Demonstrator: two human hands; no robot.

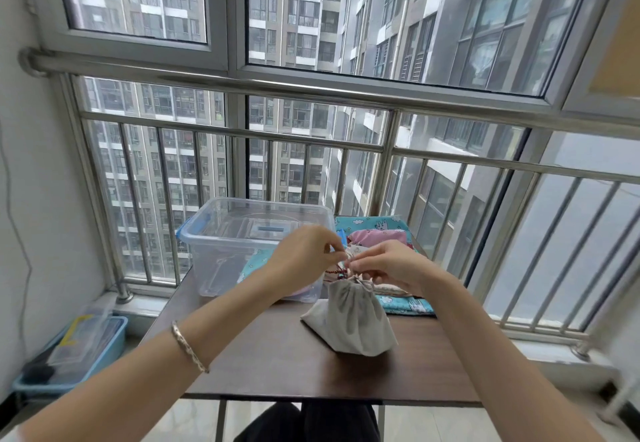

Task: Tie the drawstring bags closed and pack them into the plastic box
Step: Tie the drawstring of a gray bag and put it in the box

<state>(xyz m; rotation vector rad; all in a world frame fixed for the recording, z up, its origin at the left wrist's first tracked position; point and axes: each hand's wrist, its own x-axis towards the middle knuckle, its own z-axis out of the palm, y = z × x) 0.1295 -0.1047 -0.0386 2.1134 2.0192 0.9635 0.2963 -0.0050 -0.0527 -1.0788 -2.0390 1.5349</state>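
Observation:
A grey drawstring bag (353,320) stands on the dark table (277,355), its neck gathered at the top. My left hand (304,251) and my right hand (388,265) meet just above that neck, each pinching the bag's drawstring. A clear plastic box (221,233) with blue latches stands behind my left hand, and little can be made out inside it. More bags lie at the back right: a pink one (377,236) and a teal patterned one (367,224), with another teal piece (408,304) under my right wrist.
A steel railing (311,143) and windows close off the far side just behind the table. On the floor to the left is a blue bin (114,337) with clutter. The table's front edge (329,398) is near my body.

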